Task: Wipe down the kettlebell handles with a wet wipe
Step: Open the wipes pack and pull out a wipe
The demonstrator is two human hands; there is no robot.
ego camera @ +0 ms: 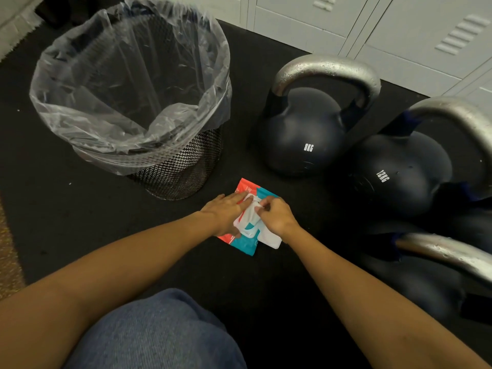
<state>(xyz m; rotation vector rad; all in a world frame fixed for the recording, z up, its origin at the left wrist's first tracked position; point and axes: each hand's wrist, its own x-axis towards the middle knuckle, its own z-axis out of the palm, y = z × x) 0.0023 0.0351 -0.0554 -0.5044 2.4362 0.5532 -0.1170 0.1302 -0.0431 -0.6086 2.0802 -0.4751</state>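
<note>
A red and teal wet wipe pack (246,245) lies on the black floor in front of me, its white lid flap (270,239) folded open. My left hand (227,211) presses flat on the pack with straight fingers. My right hand (275,213) pinches a white wipe (251,213) sticking out of the pack's opening. To the right stand dark kettlebells with silver handles: one marked 8KG (303,134), one marked 12KG (399,171), and the handle of a third (447,255) at the right edge.
A black mesh bin (183,169) lined with a clear plastic bag (127,83) stands to the left of the kettlebells. White lockers (399,27) run along the back. My knee in blue jeans (159,334) fills the bottom of the view.
</note>
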